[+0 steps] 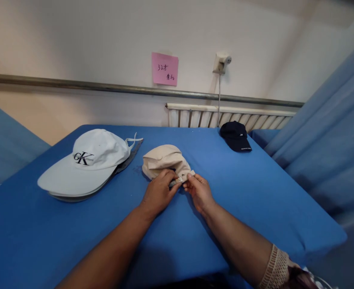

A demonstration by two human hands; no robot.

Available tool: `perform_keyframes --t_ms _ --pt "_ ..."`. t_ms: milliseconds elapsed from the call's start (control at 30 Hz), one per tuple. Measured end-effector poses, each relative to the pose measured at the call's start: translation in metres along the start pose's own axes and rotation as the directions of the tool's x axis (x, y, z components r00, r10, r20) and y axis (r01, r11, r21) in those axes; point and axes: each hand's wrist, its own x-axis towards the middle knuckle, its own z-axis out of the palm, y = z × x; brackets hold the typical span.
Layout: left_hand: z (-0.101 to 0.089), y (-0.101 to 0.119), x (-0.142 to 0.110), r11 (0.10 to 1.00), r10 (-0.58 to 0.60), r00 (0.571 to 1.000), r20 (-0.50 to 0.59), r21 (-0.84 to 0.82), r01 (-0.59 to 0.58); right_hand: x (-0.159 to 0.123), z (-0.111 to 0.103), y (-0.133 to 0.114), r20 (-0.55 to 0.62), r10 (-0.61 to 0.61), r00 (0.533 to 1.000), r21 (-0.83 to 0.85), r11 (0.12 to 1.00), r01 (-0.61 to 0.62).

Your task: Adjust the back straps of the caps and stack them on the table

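Observation:
A beige cap (165, 155) lies in the middle of the blue-covered table, its back strap toward me. My left hand (161, 188) is closed on the strap's left part, near the cap's opening. With thumb and fingers, my right hand (198, 190) pinches the right end of the strap (183, 177), where a small metal piece shows. The cap's brim is hidden from view. Left of it sits a white cap (101, 150) with black letters, stacked on at least one darker cap.
A small black cap (235, 136) rests at the far right of the blue table (255, 208). Behind are a radiator (201, 116), a metal rail (104, 85), a socket with a plug (222, 63) and a pink note (165, 69). Blue curtains (330, 132) hang at both sides.

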Motion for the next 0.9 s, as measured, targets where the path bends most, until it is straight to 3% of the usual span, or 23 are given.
perform_keyframes --t_ms 200,400,667,900 --pt "0.000 -0.002 0.001 1.000 -0.008 1.000 -0.007 -0.003 0.008 0.004 -0.002 -0.005 -0.005 0.106 0.994 0.180 0.978 -0.103" --pt "0.000 -0.003 0.002 0.999 -0.003 1.000 -0.008 -0.044 0.003 0.004 -0.002 -0.005 0.003 0.112 0.994 0.153 0.982 -0.111" --pt "-0.002 0.007 0.000 0.984 0.116 0.989 -0.092 -0.128 -0.127 -0.002 0.003 -0.008 0.074 0.094 0.993 0.119 0.988 -0.103" --pt "-0.001 0.005 0.001 0.923 -0.007 0.996 -0.084 -0.383 -0.026 -0.002 0.001 -0.005 0.075 0.123 0.990 0.122 0.984 -0.132"
